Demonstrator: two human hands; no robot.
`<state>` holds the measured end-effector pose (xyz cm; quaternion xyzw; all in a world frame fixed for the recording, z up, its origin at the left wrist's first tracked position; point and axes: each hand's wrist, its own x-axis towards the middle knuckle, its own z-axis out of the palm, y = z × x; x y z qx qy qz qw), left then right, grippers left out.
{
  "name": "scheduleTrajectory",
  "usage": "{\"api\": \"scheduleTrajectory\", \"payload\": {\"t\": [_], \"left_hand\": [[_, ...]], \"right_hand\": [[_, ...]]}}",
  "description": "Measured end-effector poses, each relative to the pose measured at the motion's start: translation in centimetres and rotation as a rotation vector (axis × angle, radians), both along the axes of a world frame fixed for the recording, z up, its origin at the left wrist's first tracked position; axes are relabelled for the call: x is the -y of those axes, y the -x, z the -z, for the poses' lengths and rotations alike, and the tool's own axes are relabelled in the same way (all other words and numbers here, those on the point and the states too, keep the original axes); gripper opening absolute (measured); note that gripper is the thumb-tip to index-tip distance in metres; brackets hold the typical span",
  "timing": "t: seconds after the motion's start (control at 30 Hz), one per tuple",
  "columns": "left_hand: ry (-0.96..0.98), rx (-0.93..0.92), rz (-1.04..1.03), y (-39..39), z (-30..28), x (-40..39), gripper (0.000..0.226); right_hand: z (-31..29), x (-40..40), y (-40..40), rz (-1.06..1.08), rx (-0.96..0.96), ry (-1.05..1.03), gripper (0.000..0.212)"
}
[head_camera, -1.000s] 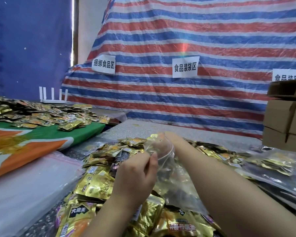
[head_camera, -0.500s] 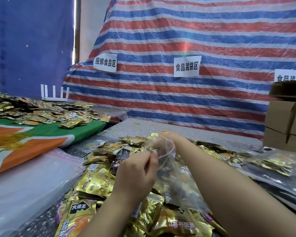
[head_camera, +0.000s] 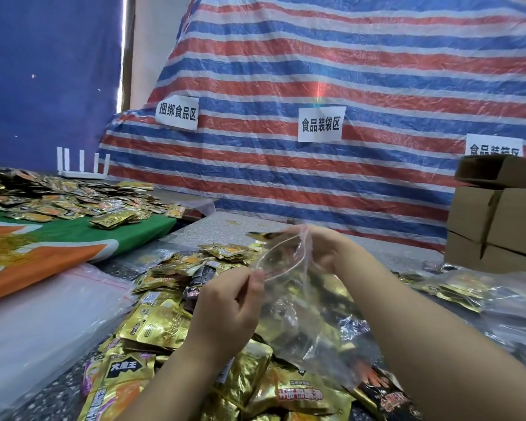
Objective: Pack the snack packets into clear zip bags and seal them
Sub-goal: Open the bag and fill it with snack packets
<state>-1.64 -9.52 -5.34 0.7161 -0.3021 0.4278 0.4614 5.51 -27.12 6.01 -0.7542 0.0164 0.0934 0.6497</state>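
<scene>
1. The left hand (head_camera: pixel 228 311) pinches the near edge of a clear plastic zip bag with a red closure strip (head_camera: pixel 289 287), thumb and fingertips closed on the rim.
2. The right hand (head_camera: pixel 322 247) grips the far edge of the same rim, fingers curled over it, so the mouth stands spread into an open oval between the two hands.
3. The bag hangs from that rim over the heap, its body sagging toward the person; through the crinkled film it is hard to tell whether anything is inside, but it looks empty.
4. Beneath and around it, a loose heap of gold and black foil snack packets (head_camera: pixel 164 326) covers the speckled grey table (head_camera: pixel 222 226), none of it bagged.
5. To the right lie clear bags already filled with gold packets (head_camera: pixel 456 290); whether they are sealed cannot be seen from here.
6. A stack of flat unused clear bags (head_camera: pixel 43 317) lies to the left, so supply remains.
7. On the neighbouring green and orange cloth (head_camera: pixel 58 238) sits another spread of gold packets (head_camera: pixel 73 202).
8. Judged from this, a few bags are done and the bulk is left: this bag needs filling and pressing shut, then many more after it.
9. Brown cardboard boxes (head_camera: pixel 495 220) stand at the far right, in front of a red, white and blue striped tarpaulin (head_camera: pixel 316 56).
</scene>
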Motion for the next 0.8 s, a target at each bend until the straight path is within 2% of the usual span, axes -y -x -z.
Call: {"api": "scheduleTrajectory", "payload": {"t": [0.1, 0.2, 0.37, 0.43, 0.57, 0.67, 0.8], "left_hand": [[0.016, 0.010, 0.010, 0.2, -0.1, 0.1, 0.041], [0.045, 0.017, 0.046, 0.4, -0.4, 0.1, 0.038], [0.035, 0.056, 0.082, 0.6, -0.6, 0.2, 0.041], [0.032, 0.082, 0.101, 0.8, -0.6, 0.4, 0.040], [0.014, 0.099, 0.164, 1.1, -0.6, 0.8, 0.040], [-0.011, 0.109, 0.182, 1.3, -0.5, 1.0, 0.041], [-0.033, 0.112, 0.212, 1.3, -0.4, 1.0, 0.044]], "right_hand": [[0.2, 1.9, 1.6, 0.143, -0.030, -0.451, 0.014], [-0.1, 2.3, 3.1, 0.085, 0.032, -0.636, 0.020], [-2.4, 2.5, 6.3, -0.063, 0.257, -0.985, 0.024], [-3.5, 2.8, 7.4, -0.058, 0.366, -0.906, 0.024], [-4.3, 2.5, 9.1, -0.117, 0.558, -0.570, 0.035], [-3.9, 1.7, 9.7, -0.167, 0.672, -0.441, 0.043], [-2.5, 1.5, 9.8, -0.171, 0.772, -0.271, 0.043]]}}
